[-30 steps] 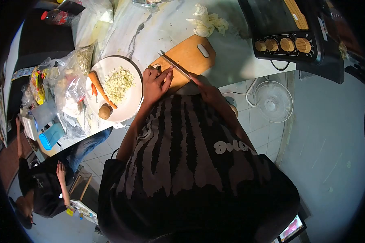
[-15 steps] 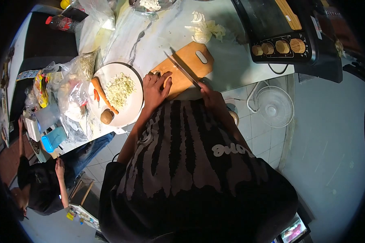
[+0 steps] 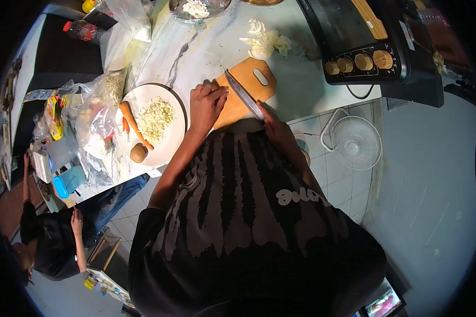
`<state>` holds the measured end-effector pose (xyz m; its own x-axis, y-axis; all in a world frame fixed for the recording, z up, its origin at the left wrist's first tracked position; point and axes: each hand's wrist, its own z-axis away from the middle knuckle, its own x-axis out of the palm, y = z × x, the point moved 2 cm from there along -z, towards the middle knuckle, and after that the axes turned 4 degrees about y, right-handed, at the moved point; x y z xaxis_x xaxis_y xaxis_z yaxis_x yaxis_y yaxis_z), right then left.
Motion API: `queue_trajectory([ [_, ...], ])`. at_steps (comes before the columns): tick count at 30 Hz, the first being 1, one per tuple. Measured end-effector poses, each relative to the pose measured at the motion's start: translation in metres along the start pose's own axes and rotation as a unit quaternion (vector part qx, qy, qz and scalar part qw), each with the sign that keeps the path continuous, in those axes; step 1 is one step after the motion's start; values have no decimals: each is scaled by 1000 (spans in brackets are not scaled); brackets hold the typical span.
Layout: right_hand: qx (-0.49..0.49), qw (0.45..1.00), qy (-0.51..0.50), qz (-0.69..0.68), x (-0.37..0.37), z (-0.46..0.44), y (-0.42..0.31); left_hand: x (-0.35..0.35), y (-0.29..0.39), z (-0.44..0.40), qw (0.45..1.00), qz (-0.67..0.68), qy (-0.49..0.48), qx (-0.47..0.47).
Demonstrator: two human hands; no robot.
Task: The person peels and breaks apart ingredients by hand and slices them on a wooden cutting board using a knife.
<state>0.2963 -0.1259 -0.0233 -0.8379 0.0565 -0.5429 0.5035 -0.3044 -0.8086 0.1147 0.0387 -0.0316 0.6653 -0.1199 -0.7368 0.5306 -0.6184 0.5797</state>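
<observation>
My right hand (image 3: pixel 270 116) is wrapped round the handle of a knife (image 3: pixel 241 92), whose blade slants up and left over the wooden cutting board (image 3: pixel 264 98). At the board's left edge, my left hand (image 3: pixel 208 105) has its fingers curled together; what they hold is too small to make out. Left of it, a white plate (image 3: pixel 169 145) bears chopped pale vegetable (image 3: pixel 156 119), a carrot (image 3: pixel 130 120), small red chillies (image 3: pixel 126 125) and a round brown item (image 3: pixel 138 153).
Pale peelings (image 3: pixel 267 42) lie behind the board. A black appliance (image 3: pixel 365 42) with wooden knobs stands at the back right. Plastic bags (image 3: pixel 96 124) and a blue container (image 3: pixel 69 182) are at the left. A person (image 3: pixel 53 238) is at the lower left; a fan (image 3: pixel 356 141) stands right.
The knife first lifted and shifted right, then came lower over the board. My left hand has drawn its fingers closer together. The view has shifted slightly.
</observation>
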Motion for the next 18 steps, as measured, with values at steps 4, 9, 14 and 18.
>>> queue_trajectory([
  [4,10,1000,-17,8,5,-1,1,8,-2,2,999,34,23,14],
  [9,-101,993,-16,-55,27,-11,26,2,-3,5,994,80,70,18],
  [14,-118,987,-106,-20,40,-51,-40,-48,-33,15,974,55,83,-205],
  [18,-186,964,-184,56,47,-79,-93,-96,-54,52,945,23,164,-281],
])
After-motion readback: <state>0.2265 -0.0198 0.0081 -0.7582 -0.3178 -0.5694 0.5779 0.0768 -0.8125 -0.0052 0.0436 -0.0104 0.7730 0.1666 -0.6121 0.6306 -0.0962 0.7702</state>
